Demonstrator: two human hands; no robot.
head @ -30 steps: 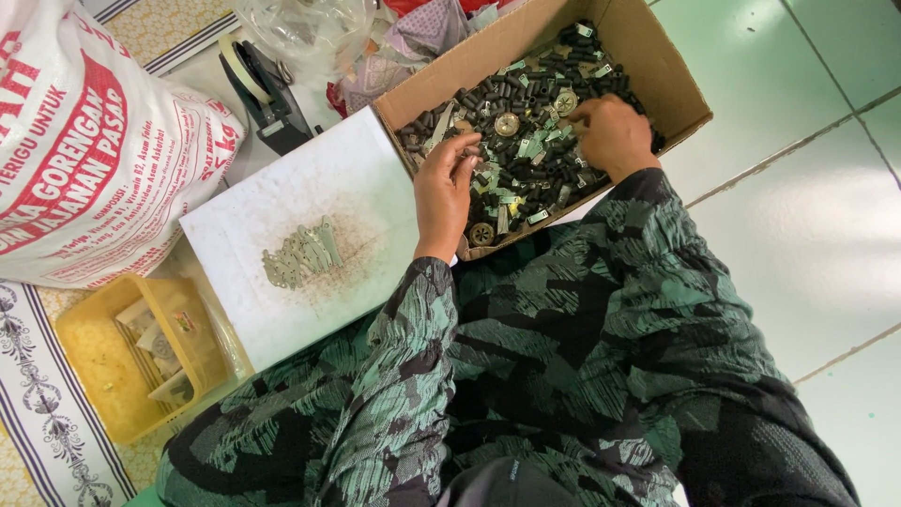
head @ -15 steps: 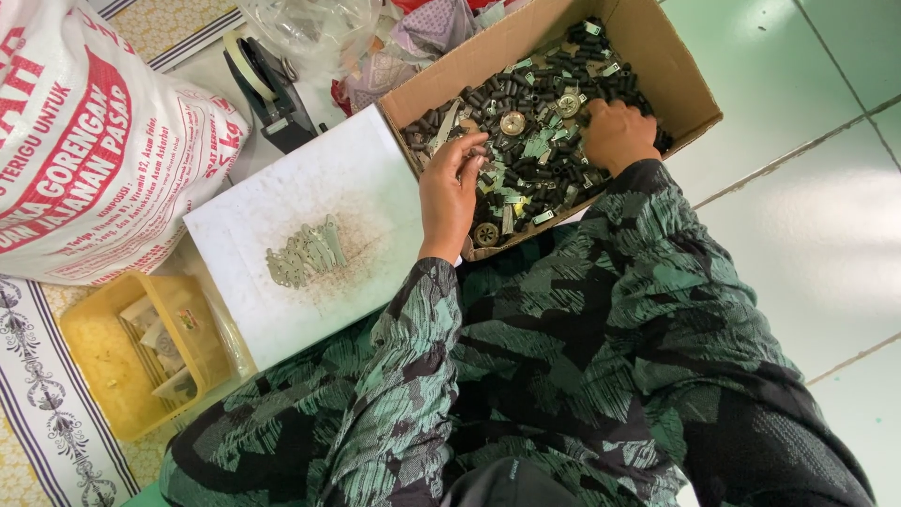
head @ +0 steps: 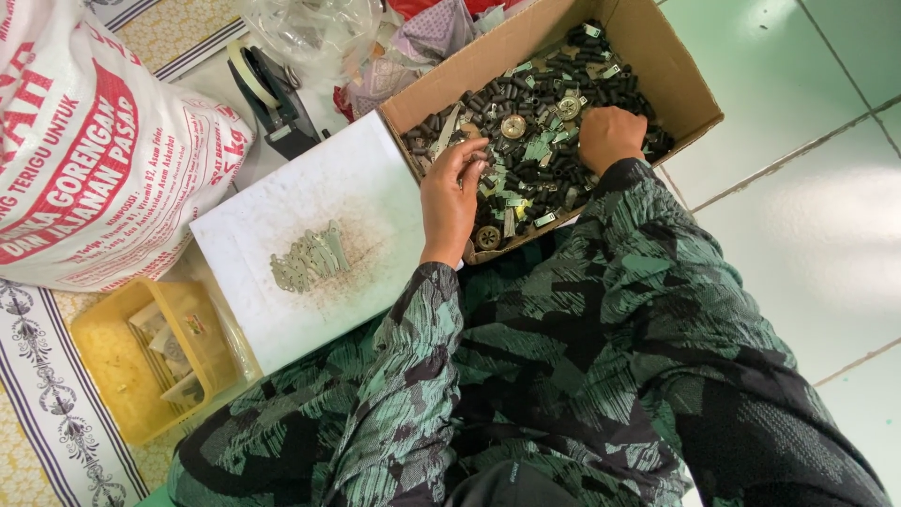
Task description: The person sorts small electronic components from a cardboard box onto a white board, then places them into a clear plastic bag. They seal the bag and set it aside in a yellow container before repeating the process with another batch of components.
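A cardboard box [head: 690, 89] lies on the floor, filled with several small dark cylinders, flat metal strips and round brass discs [head: 513, 126]. My left hand [head: 452, 195] reaches into its near left corner, fingertips pinching a small metal piece. My right hand [head: 610, 137] rests in the middle of the box, fingers curled down among the parts; what they hold is hidden. A white board [head: 314, 235] lies left of the box with a small row of metal strips [head: 310, 255] on it.
A large white and red sack [head: 84, 150] stands at the left. A yellow plastic basket [head: 141, 361] sits below it on a patterned mat. A tape dispenser [head: 272, 94] and a clear plastic bag [head: 310, 33] lie behind the board. Green floor tiles spread to the right.
My left hand has shifted slightly deeper into the box's corner. My right hand stays in about the same place among the parts.
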